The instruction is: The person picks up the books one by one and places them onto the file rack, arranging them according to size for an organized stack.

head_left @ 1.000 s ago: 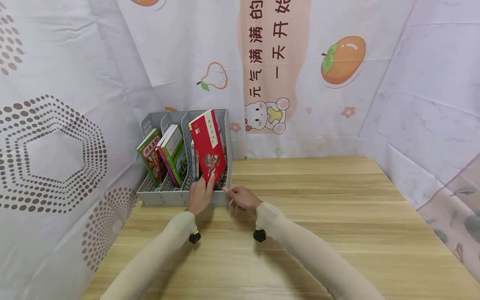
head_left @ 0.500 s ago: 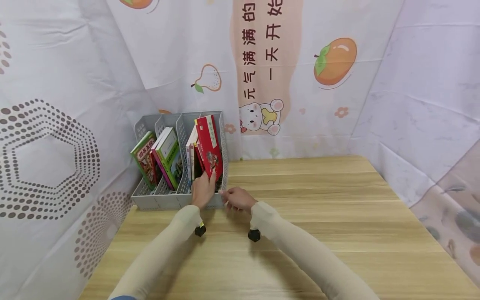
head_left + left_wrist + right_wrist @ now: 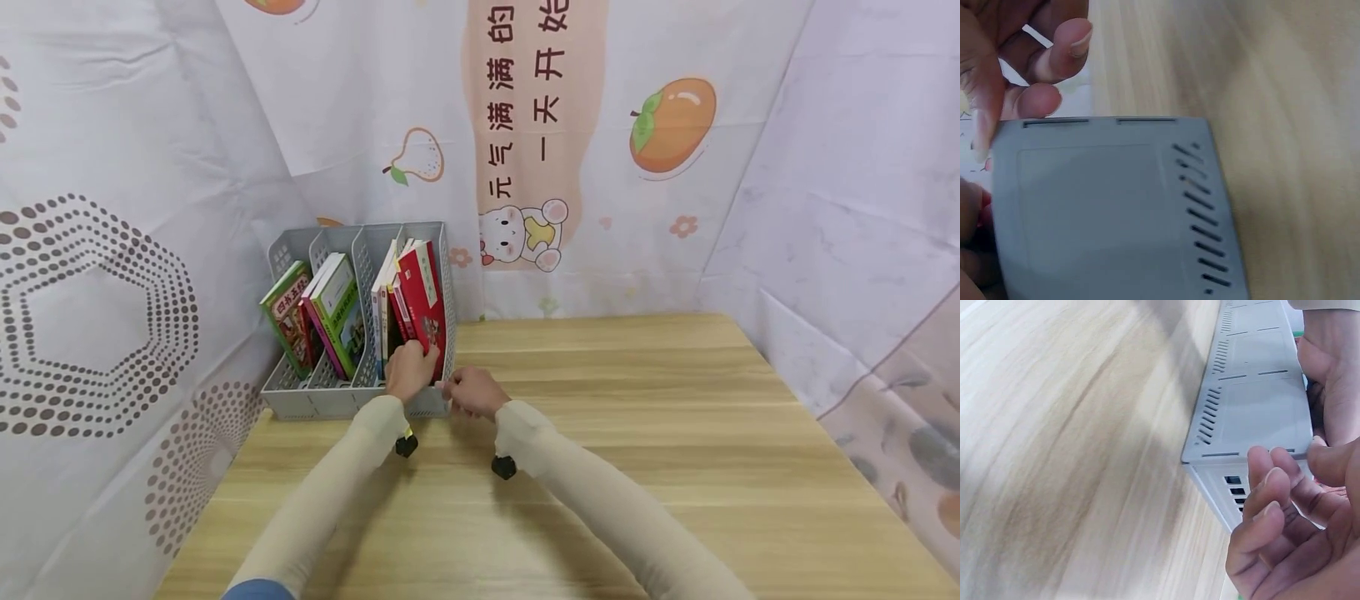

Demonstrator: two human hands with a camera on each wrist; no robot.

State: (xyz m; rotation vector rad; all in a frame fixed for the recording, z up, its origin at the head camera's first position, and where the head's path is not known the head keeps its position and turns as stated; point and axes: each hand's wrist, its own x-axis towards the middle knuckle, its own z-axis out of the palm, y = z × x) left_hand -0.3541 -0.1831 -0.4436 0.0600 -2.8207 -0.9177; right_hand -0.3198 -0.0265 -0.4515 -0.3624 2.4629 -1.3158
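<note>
A grey divided book rack [image 3: 322, 406] stands at the left of the wooden table. In its rightmost compartment a red book [image 3: 420, 292] leans beside other books [image 3: 384, 287]. My left hand [image 3: 408, 371] reaches over the front wall and holds the red book low down, thumb on its cover; the other fingertips are hidden. The right hand [image 3: 472, 392] pinches the rack's front right corner, thumb at the top edge and fingers against the outside, as the right wrist view shows. In the left wrist view the rack's front wall [image 3: 1091, 212] covers most of the holding fingers.
Left of the dividers, a green-edged book [image 3: 288, 312] and a pair of green and pink books [image 3: 337, 308] lean in their own compartments. Bare wooden tabletop [image 3: 637, 417] extends to the right. A printed cloth [image 3: 585, 275] hangs behind the rack.
My left hand has lowered the red book into the rightmost compartment, where it now sits about level with its neighbours. The right hand has stayed at the rack's corner.
</note>
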